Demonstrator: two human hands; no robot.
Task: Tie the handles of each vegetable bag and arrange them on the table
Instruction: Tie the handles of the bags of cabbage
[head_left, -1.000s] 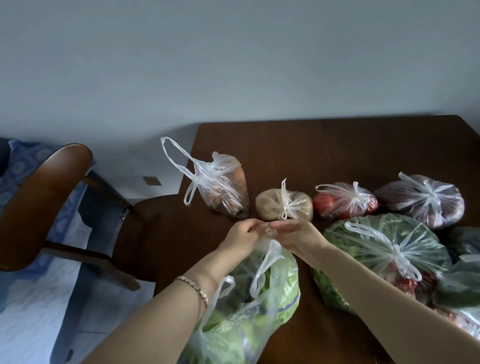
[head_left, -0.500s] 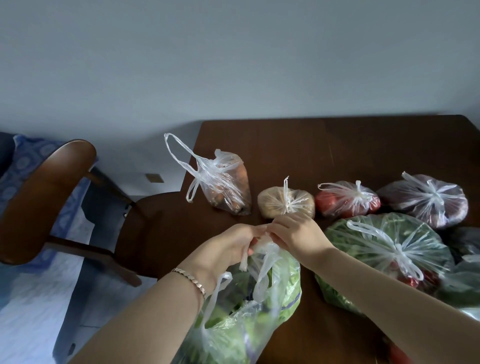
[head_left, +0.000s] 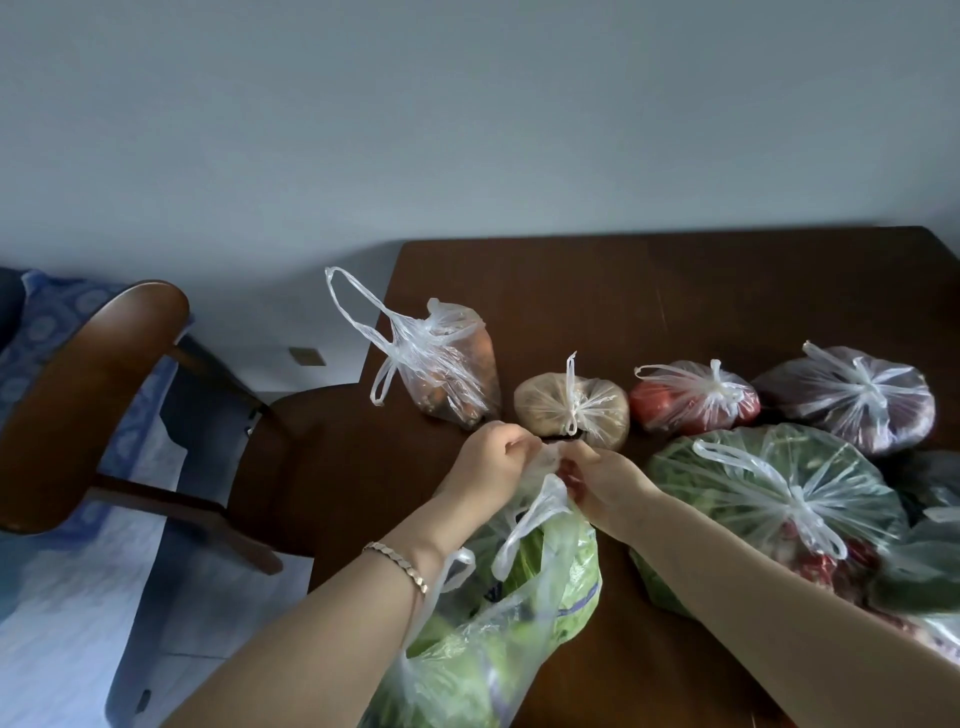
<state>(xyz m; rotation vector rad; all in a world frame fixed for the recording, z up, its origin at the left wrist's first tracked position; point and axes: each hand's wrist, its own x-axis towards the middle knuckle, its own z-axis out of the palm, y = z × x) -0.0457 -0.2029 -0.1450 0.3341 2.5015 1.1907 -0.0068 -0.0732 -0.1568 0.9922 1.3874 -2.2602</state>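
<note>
A clear bag of leafy greens (head_left: 524, 597) lies at the table's near left edge. My left hand (head_left: 491, 460) and my right hand (head_left: 602, 480) meet above it, each pinching one of its white handles (head_left: 543, 462). A loose handle loop (head_left: 524, 525) hangs below my fingers. Behind my hands sit a carrot bag (head_left: 449, 371) with untied handles, a knotted potato bag (head_left: 571, 405), a knotted tomato bag (head_left: 693, 397) and a knotted dark red bag (head_left: 852, 397). To the right lies a big knotted greens bag (head_left: 769, 488).
The dark wooden table (head_left: 675, 291) has bare surface along its far half. A wooden chair (head_left: 88, 395) stands off the left edge over a blue patterned floor. More bags crowd the right edge (head_left: 930, 561).
My hands shifted slightly apart and back together while working the greens bag's handles; the handle loop now hangs lower between them. The other bags have not moved.
</note>
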